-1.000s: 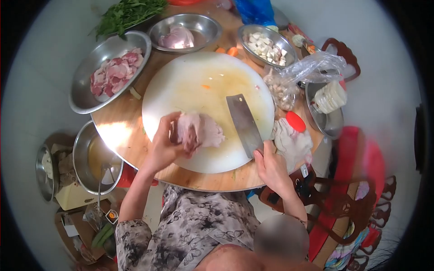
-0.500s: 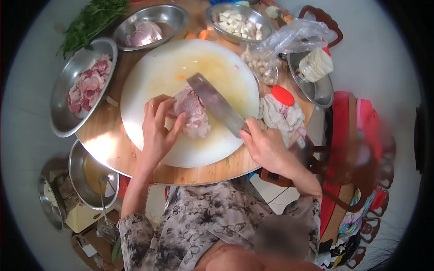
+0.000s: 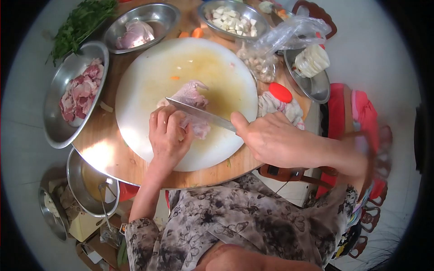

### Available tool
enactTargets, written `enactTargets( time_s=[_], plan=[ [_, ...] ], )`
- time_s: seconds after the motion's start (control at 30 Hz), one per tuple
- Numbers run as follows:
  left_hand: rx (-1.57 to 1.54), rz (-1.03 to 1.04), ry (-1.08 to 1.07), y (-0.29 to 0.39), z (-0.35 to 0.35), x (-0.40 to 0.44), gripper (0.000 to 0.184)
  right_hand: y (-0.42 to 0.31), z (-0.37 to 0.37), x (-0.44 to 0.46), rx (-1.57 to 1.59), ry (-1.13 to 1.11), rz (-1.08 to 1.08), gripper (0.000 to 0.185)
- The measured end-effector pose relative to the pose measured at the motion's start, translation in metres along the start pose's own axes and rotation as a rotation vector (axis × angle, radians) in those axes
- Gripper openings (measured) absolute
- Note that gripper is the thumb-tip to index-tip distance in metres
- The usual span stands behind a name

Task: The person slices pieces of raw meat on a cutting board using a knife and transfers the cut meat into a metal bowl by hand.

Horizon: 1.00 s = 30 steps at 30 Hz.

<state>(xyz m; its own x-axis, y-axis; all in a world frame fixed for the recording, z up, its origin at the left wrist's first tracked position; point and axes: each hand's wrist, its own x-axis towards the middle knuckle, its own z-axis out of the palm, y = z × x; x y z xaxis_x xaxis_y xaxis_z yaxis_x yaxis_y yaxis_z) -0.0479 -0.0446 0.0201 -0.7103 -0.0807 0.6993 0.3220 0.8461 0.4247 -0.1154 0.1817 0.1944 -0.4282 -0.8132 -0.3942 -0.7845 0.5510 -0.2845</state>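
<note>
A piece of raw meat (image 3: 193,93) lies on the round white cutting board (image 3: 144,81), with pale skin and pink flesh showing. My left hand (image 3: 168,131) grips its near left side, fingers curled and pressed down on it. In my right hand (image 3: 266,137) is a cleaver (image 3: 203,115), held by its handle. The blade lies across the middle of the meat, edge down, its tip close to my left fingers. Whether the edge has gone into the meat I cannot tell. Small orange bits (image 3: 175,78) are on the board beyond the meat.
Metal bowls ring the board: cut meat (image 3: 81,92) at left, a larger meat piece (image 3: 135,35) behind, white cubes (image 3: 233,21) at the back. On the right are a bag of garlic (image 3: 260,63), a red oval lid (image 3: 280,92) and a cloth (image 3: 289,110). Carrot pieces (image 3: 197,32) lie behind.
The cleaver has moved left from beside the meat to across it, and its blade has turned flatter. My right forearm has swung outward. My left fingers have curled in more tightly.
</note>
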Motion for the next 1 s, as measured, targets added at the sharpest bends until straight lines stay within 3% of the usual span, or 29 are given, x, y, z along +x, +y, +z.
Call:
enactTargets(
  time_s=[0.2,0.53,0.63,0.8,1.0],
  plan=[
    [0.008,-0.077,-0.023,-0.007,0.0,0.025,0.04,-0.001,-0.011,0.022,-0.25,0.047,-0.05,0.04],
    [-0.256,-0.249,-0.098,-0.021,0.005,0.028,0.037,0.018,-0.027,0.063,-0.055,-0.044,0.002,0.031],
    [-0.187,-0.083,-0.072,-0.022,0.011,0.025,0.041,0.024,-0.015,0.093,-0.004,0.037,-0.06,0.028],
    [-0.101,-0.013,-0.077,-0.018,0.007,0.023,0.048,0.036,-0.005,0.114,0.156,0.149,-0.128,0.021],
    [-0.125,-0.059,-0.111,-0.023,0.011,0.017,0.049,0.042,-0.011,0.047,0.22,-0.141,0.125,0.022]
  ],
)
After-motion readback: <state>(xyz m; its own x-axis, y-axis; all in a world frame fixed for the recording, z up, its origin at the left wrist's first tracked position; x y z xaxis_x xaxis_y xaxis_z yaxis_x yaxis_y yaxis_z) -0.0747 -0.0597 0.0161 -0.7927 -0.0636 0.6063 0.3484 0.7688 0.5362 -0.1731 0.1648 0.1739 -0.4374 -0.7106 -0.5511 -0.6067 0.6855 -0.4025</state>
